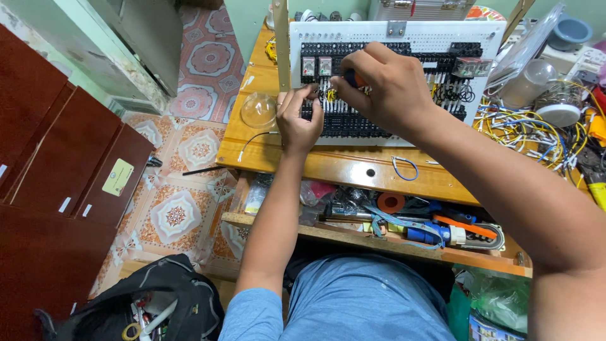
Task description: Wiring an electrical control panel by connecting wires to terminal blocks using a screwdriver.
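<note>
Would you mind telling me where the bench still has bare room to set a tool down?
Bare wood lies along the wooden bench front edge, between the white panel and the lower shelf, and left beside the clear dome. The wire pile crowds the right.

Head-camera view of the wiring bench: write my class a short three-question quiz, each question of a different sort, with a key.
1. True or false: the right hand grips an orange-handled tool at the white control panel.
2. What does the left hand touch? A) clear dome B) the panel's black terminal strips C) orange tape roll
3. Fill in: a loose blue wire loop lies on the wooden ____.

Key: 1 true; 2 B; 3 table.
</note>
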